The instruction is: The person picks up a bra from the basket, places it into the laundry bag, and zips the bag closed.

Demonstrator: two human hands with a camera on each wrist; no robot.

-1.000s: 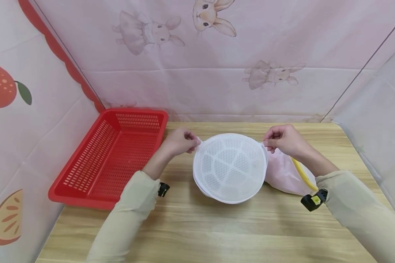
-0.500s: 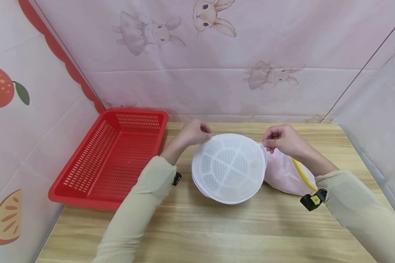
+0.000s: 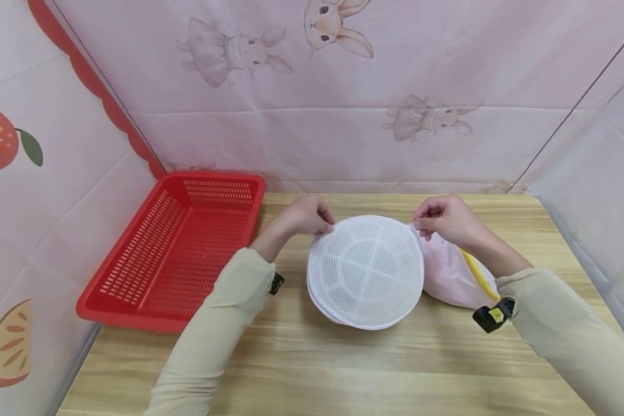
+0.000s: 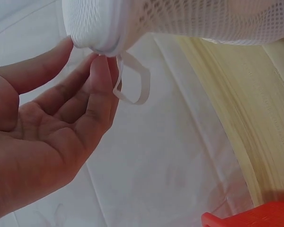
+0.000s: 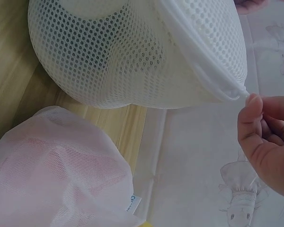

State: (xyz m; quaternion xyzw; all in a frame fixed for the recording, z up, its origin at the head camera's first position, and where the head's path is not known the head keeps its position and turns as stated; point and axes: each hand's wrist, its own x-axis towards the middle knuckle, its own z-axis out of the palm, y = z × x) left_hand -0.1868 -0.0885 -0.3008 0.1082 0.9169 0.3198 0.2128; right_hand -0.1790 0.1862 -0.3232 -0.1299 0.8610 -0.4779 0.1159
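Observation:
A round white mesh laundry bag [image 3: 366, 273], its flat ribbed end turned up, stands at mid-table in the head view. My left hand [image 3: 308, 216] pinches its rim at the upper left between thumb and fingers. A thin white loop [image 4: 145, 85] dangles beside those fingertips in the left wrist view. At the bag's upper right, my right hand [image 3: 444, 218] pinches a small white tab at the end of the zipper edge [image 5: 199, 56]. Through the mesh, a paler shape shows in the right wrist view; I cannot tell what it is.
A pink mesh bag [image 3: 449, 273] with a yellow edge [image 3: 481, 274] lies under and beside my right forearm. On the left stands a red plastic basket [image 3: 130, 318] with slotted walls. Printed cloth walls [image 3: 301, 144] enclose the wooden table [image 3: 374, 370] at the back and sides.
My left hand has let go of the bag's upper left corner and moved right along to its rim. The bag's top has tipped slightly toward me. My right hand has barely moved.

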